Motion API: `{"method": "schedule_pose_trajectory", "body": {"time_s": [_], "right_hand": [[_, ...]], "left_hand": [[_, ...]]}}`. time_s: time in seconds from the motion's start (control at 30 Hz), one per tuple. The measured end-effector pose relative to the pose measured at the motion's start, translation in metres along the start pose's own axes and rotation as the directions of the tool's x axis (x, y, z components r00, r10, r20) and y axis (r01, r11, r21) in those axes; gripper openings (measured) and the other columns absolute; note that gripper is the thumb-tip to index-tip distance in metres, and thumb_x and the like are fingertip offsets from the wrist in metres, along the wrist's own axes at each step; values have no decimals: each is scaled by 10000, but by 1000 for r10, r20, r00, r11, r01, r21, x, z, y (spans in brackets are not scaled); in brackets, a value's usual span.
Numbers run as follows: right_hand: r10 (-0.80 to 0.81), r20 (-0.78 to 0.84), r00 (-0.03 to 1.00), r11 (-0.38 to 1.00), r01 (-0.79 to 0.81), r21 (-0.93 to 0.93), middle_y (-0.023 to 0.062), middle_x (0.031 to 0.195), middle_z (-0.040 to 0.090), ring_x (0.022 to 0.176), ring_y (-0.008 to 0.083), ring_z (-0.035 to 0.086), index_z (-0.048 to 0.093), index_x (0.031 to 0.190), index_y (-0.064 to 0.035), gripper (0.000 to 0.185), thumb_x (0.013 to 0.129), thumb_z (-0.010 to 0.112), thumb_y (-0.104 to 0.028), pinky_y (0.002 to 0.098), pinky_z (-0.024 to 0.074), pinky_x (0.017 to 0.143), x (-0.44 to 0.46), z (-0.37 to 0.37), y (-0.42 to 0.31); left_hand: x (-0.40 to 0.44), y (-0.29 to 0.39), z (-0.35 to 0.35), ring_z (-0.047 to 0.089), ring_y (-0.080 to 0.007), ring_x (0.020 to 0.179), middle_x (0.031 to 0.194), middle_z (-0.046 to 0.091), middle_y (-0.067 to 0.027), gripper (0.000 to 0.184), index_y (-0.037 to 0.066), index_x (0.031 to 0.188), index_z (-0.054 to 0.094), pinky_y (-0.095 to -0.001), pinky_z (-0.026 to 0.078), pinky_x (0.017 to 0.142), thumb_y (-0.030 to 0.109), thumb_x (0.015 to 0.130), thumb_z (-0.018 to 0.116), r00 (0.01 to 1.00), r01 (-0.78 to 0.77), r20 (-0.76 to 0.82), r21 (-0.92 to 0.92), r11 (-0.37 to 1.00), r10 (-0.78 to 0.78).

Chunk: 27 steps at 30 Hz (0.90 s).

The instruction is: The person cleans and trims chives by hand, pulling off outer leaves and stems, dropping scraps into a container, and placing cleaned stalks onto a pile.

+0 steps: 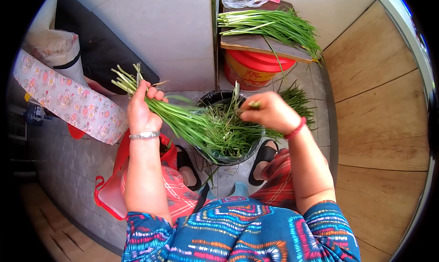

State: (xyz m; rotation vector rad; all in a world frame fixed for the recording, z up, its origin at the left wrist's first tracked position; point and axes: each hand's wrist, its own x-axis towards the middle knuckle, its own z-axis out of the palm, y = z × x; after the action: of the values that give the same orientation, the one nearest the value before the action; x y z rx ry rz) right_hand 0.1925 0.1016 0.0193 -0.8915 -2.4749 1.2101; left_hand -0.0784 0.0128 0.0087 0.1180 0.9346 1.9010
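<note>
My left hand [145, 107] is closed around a bunch of garlic chives [176, 114], pale stem ends up and to the left, green leaves trailing down to the right. Below the leaves stands a bin lined with a black bag [215, 96], full of chive scraps [238, 136]. Over the bin's right side, my right hand [274, 113] is closed, with a small pale green piece of chive showing at its fingers. That hand is slightly blurred, and its fingertips are partly hidden. A withered strand stands upright just left of it.
More chives [270, 24] lie on a wooden board [247, 42] above a red lidded bucket [256, 70]. Another pile of chives [297, 99] is on the floor behind my right hand. A red bag [112, 195] sits by my left leg. Wooden panels [379, 88] bound the right side.
</note>
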Motion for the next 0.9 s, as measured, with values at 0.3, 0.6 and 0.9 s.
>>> {"method": "schedule_pose_trajectory", "body": {"time_s": [0.3, 0.6, 0.9], "right_hand": [[-122, -238, 963, 989, 138, 51, 165, 933, 549, 886, 302, 536, 424, 1130, -16, 676, 585, 718, -288, 354, 438, 738, 9, 69, -43], [93, 246, 965, 560, -255, 789, -20, 703, 550, 643, 53, 486, 560, 856, -19, 131, 768, 592, -110, 209, 412, 601, 13, 66, -25], [60, 266, 962, 245, -273, 930, 0, 732, 525, 641, 83, 489, 532, 895, -20, 194, 754, 609, -130, 201, 406, 600, 11, 50, -14]], "left_hand": [[-29, -54, 29, 436, -131, 527, 599, 434, -14, 164, 44, 826, 474, -313, 412, 531, 204, 829, 512, 959, 211, 185, 31, 977, -213], [-30, -48, 33, 481, -301, 997, 1033, 518, -171, 437, -1, 1088, 448, -401, 381, 863, 339, 819, 499, 811, 381, 476, 13, 925, -341], [-30, -42, 30, 505, -279, 971, 1092, 486, -170, 505, 33, 1198, 337, -391, 402, 820, 229, 786, 553, 818, 233, 417, 387, 892, -395]]}}
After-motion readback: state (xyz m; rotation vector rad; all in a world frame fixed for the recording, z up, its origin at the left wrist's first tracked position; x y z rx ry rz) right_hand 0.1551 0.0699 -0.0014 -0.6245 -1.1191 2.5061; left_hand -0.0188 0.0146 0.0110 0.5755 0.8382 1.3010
